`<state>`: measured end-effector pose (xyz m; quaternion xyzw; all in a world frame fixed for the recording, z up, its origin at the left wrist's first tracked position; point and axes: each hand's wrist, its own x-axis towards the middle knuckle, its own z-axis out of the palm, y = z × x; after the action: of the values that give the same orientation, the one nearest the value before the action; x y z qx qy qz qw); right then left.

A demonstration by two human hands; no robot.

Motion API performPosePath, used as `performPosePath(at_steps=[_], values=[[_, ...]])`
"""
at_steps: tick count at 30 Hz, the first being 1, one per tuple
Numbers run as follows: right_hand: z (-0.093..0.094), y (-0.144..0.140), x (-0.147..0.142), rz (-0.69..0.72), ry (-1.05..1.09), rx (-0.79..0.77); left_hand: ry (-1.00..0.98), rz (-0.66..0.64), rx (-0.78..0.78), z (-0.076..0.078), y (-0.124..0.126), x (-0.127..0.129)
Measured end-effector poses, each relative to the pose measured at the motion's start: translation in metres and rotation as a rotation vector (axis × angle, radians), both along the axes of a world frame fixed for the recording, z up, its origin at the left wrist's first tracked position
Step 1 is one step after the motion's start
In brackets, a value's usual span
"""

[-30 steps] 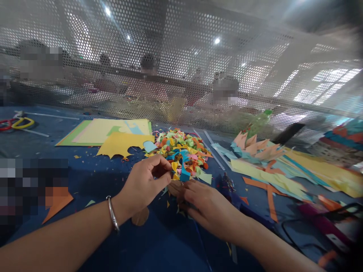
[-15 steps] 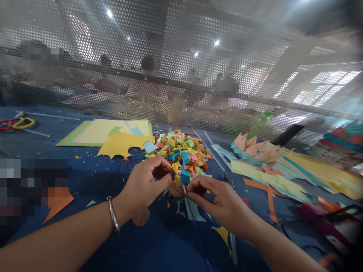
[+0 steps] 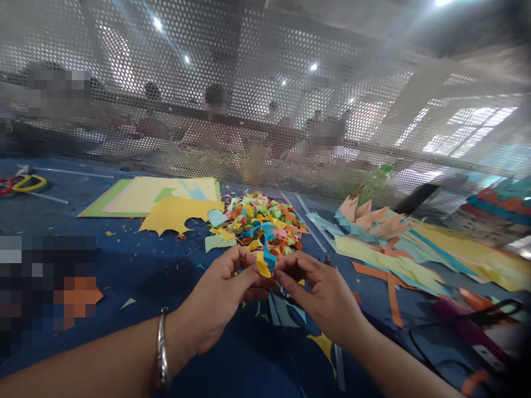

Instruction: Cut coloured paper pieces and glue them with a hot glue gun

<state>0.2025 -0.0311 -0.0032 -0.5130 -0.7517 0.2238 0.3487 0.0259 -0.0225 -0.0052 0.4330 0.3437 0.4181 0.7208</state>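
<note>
My left hand (image 3: 226, 296), with a silver bangle on its wrist, pinches a small curved piece of yellow paper (image 3: 264, 266) between thumb and fingertips. My right hand (image 3: 317, 287) is closed in a pinch close beside it; what lies between those fingertips is too small to make out. A blue paper piece (image 3: 269, 255) shows just above the yellow one, between the two hands. Right behind them lies a heap of small folded paper pieces (image 3: 253, 213) in yellow, orange, green, pink and blue.
Coloured paper sheets (image 3: 124, 199) and a cut yellow sheet (image 3: 178, 213) lie left of the heap; scissors (image 3: 29, 182) are farther left. Paper strips (image 3: 385, 262), a peach paper crown (image 3: 369, 215) and a purple object (image 3: 468, 326) sit right. A perforated screen (image 3: 257, 99) stands behind.
My left hand has moved down and closer to my right hand, and the fingertips now nearly meet. The yellow piece has come down in front of the heap with it.
</note>
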Motion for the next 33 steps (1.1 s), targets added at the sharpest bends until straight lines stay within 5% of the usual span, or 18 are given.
performPosePath(at_steps=[18,33], values=[[-0.0025,-0.0031,-0.0012,0.07,-0.083,0.119,-0.067,-0.034,0.018,-0.0039,0.0055,-0.0023],[0.0023,-0.0042,0.0041,0.073,-0.044,0.144,0.143,-0.005,0.318,-0.0057,0.0076,-0.0051]])
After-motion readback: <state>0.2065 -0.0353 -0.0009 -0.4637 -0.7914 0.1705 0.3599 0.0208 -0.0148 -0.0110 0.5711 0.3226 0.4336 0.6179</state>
